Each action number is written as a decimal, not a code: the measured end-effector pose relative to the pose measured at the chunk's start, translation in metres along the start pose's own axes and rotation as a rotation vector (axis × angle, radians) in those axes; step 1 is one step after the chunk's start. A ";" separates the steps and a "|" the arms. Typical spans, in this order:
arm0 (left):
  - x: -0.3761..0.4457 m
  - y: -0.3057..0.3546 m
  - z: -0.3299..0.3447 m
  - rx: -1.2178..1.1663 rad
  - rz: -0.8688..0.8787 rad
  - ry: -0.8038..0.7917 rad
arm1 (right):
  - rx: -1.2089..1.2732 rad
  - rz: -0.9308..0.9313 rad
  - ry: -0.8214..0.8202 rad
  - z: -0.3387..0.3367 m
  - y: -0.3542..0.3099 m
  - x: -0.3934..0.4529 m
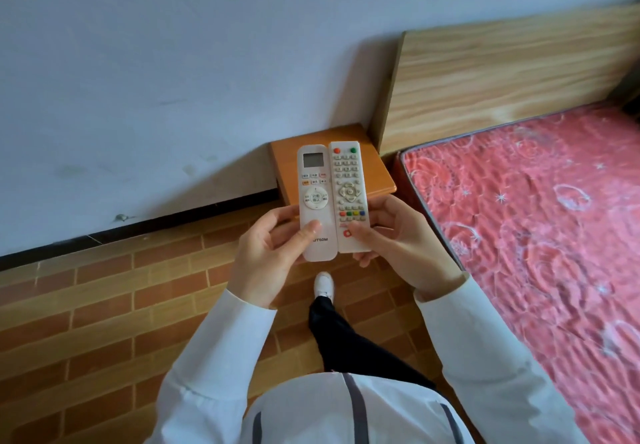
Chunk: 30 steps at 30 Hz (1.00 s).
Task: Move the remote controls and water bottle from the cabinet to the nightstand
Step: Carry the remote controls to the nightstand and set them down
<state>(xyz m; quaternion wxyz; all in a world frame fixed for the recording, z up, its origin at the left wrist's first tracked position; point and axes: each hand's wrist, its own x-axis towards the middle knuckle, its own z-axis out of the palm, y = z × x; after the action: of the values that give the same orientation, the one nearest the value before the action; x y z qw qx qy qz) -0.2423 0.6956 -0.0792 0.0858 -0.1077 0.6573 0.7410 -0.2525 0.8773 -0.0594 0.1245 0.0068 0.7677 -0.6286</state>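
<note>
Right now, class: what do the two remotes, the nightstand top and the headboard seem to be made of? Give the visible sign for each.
Remote with screen and button remote: likely hard white plastic, smooth moulded shells; buttons perhaps rubber.
Nightstand: orange-brown wood or veneer, smooth, slightly glossy top.
Headboard: pale wood or wood-print laminate, with streaky grain lines and a matte finish.

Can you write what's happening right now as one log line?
left hand: holds screen remote | right hand: holds button remote | nightstand: ahead | bottle: unseen
</note>
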 end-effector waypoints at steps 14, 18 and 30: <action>0.241 0.051 0.007 0.033 -0.039 0.100 | -0.067 0.042 -0.098 -0.037 -0.022 0.261; 0.299 0.053 0.011 0.088 -0.074 0.100 | -0.072 0.064 -0.072 -0.044 -0.016 0.317; 0.453 -0.022 0.012 0.008 -0.311 0.176 | -0.087 0.273 -0.063 -0.038 0.069 0.466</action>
<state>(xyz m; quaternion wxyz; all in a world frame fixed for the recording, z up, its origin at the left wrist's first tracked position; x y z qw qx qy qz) -0.6727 0.7034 -0.2218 0.1422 -0.2721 0.6406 0.7038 -0.6998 0.8600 -0.2123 0.2330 0.0862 0.7818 -0.5719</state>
